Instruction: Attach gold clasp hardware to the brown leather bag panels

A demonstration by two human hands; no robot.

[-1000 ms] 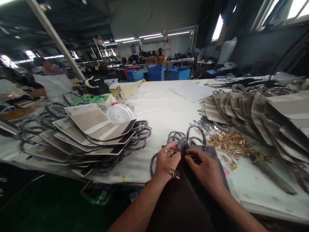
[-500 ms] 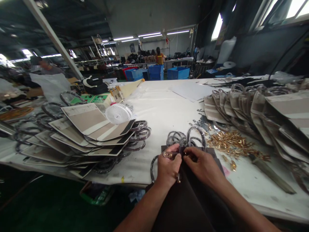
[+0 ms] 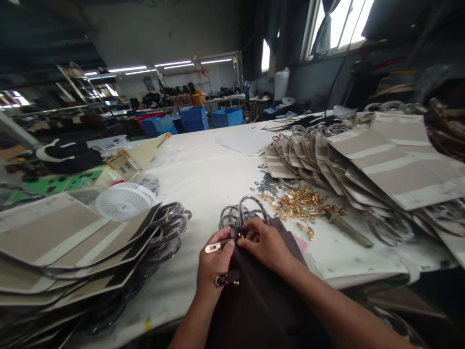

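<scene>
My left hand (image 3: 213, 261) is closed on a dark strap with a gold slotted metal plate (image 3: 212, 247) at its end. The strap lies against a dark brown bag piece (image 3: 254, 300) that covers my lap and the table's edge. My right hand (image 3: 267, 245) pinches at the same strap, beside a tiny gold fitting (image 3: 240, 235); its fingertips hide part of this spot. Below my left hand hangs a short dark strap with a metal buckle (image 3: 220, 279). Plastic-wrapped handles (image 3: 253, 199) loop up just beyond my fingers.
A pile of gold metal fittings (image 3: 301, 201) lies to the right, beside an olive-coloured strip (image 3: 350, 230). Stacked beige panels with wrapped handles stand on the left (image 3: 72, 237) and right (image 3: 388, 160). Behind the left stack is a white fan (image 3: 125, 201). A person (image 3: 196, 97) is far back.
My view has turned to the right, so the table's things sit further left. Both hands stay at the strap; the buckled strap below my left hand shows more fully.
</scene>
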